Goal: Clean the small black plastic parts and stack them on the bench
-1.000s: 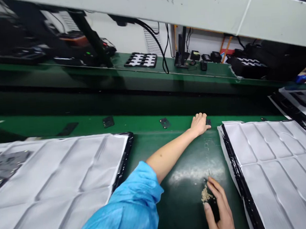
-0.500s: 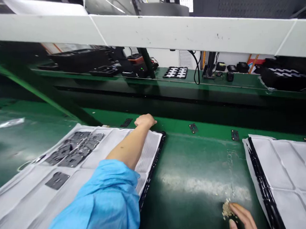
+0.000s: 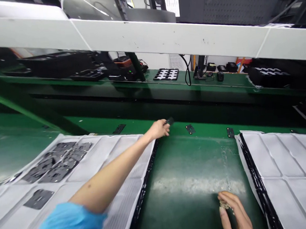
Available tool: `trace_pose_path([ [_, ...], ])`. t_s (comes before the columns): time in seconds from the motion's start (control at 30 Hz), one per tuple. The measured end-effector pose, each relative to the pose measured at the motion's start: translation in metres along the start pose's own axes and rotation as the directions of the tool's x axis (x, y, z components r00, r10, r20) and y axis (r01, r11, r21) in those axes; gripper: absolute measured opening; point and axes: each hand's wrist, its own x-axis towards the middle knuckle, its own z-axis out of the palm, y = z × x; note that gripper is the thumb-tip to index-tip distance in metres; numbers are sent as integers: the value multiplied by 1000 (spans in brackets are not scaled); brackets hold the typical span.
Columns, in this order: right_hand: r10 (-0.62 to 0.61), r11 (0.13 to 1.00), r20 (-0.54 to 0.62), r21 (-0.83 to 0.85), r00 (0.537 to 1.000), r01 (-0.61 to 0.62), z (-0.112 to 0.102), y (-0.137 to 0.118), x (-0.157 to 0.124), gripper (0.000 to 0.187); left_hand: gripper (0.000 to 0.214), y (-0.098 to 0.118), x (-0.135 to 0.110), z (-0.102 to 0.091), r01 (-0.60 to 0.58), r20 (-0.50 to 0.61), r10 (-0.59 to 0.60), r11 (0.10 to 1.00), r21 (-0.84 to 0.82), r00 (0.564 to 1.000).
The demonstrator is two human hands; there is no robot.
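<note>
Green bench (image 3: 187, 167): runs across the whole view, with a dark recessed channel (image 3: 142, 106) behind it and a rear shelf (image 3: 138, 83) beyond.
Left white tray (image 3: 103, 147): ridged into shallow compartments; a cluster of dark plates (image 3: 59, 170) lies on its left part, one single plate (image 3: 39, 199) nearer the person.
Black-and-white tray (image 3: 166, 74): sits on the rear shelf, white pieces in rows inside.
Right white tray (image 3: 291, 164): ridged the same way, black edging along its left side.
Left hand (image 3: 158, 129): half a second ago above the left tray's far edge, now farther right by its corner — fingers closed on a dark plate (image 3: 170, 121), blurred, which juts beyond them and was hidden then.
Right hand (image 3: 235, 211): by the pale granules (image 3: 224, 204) as before, thumb and fingers curved loosely around them; whether any are pinched, one cannot tell.
Green post (image 3: 38, 104): slants in front of the channel at left.
Forearm (image 3: 112, 177): crosses the left tray, covering part of it.
Plates along the bench's far strip: one left of the hand (image 3: 119, 129), two to its right (image 3: 190, 129) — well apart.
White beam (image 3: 163, 34): spans the view above the rear shelf.
</note>
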Motion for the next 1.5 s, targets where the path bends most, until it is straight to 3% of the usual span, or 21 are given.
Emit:
trace_pose_path([
  [0.1,61,989,66,131,996,-70,-11,-14,17,28,20,34,-66,39,-208,186,230,970,-129,955],
  [0.17,145,957,139,233,980,-175,-17,-28,32,35,27,47,-110,60,-354,211,386,919,-172,898],
  [0.23,249,890,191,342,950,-302,-20,-45,46,46,26,52,-145,75,-638,53,646,762,-111,762],
  [0.3,260,799,289,471,921,-373,-21,-60,57,50,28,49,-168,87,-831,-95,829,556,29,551],
  [0.33,247,751,349,520,904,-407,-21,-66,61,52,31,47,-176,92,-872,-133,873,481,87,468],
  [0.37,239,717,385,549,891,-429,-22,-71,64,52,35,44,-182,97,-892,-153,897,435,121,416],
  [0.4,235,699,397,565,887,-438,-23,-75,65,50,38,41,-188,101,-900,-165,903,418,126,396],
  [0.43,238,696,389,570,890,-436,-25,-78,64,48,42,39,-193,105,-897,-179,894,431,97,410],
  [0.47,247,706,359,570,900,-421,-27,-79,63,46,47,38,-199,108,-881,-192,868,472,32,458],
  [0.53,266,737,285,556,921,-385,-30,-80,58,42,57,39,-211,113,-783,-167,767,590,-196,620],
  [0.6,279,769,240,525,930,-366,-32,-80,51,39,62,44,-222,118,-588,-56,636,671,-451,770],
  [0.63,283,784,233,502,930,-364,-32,-79,49,38,53,46,-226,121,-484,7,580,686,-543,814],
  [0.7,285,820,235,442,929,-363,-32,-78,45,37,19,51,-230,129,-343,76,502,685,-643,861],
  [0.83,304,873,250,314,919,-374,-36,-76,50,39,36,53,-227,145,-295,86,458,694,-657,885],
  [1.0,361,823,346,318,866,-470,-37,-73,61,44,39,49,-222,152,-350,85,489,724,-595,868],
  [1.27,407,768,271,415,872,-487,-23,-52,57,37,37,52,-219,163,-420,30,515,730,-538,857],
  [1.5,444,764,251,395,860,-510,-21,-49,58,35,40,48,-216,169,-316,112,482,714,-625,869],
])
